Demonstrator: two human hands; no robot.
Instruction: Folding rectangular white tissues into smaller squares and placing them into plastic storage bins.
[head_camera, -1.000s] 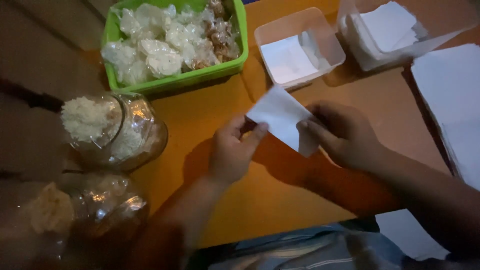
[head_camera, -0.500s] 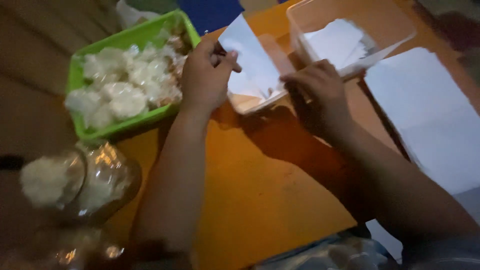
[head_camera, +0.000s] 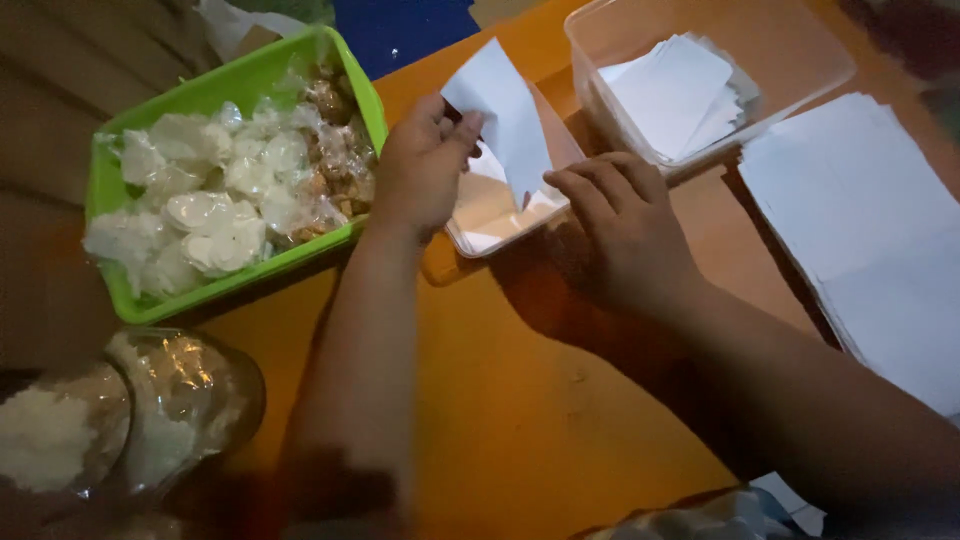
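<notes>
Both hands held one white paper sheet (head_camera: 510, 120) above the small clear tray (head_camera: 500, 225). Left hand (head_camera: 425, 165) pinched its upper edge; right hand (head_camera: 620, 215) curled at its lower corner. Its long axis ran diagonally, equally near both.

Your left hand (head_camera: 420, 165) pinches the top of a white paper (head_camera: 505, 115) between thumb and fingers (head_camera: 462, 128), while your right hand (head_camera: 625, 225) has its fingertips (head_camera: 565, 185) at the paper's lower edge, just over a small clear tub (head_camera: 500, 225). Left of your left fingers sits a green tray (head_camera: 115, 300) of wrapped white pieces; beyond your right fingers are a bigger tub (head_camera: 800, 90) of cut sheets and a paper stack (head_camera: 870, 230). A plastic jar (head_camera: 190, 400) lies near your left forearm on the orange table (head_camera: 520, 420).
</notes>
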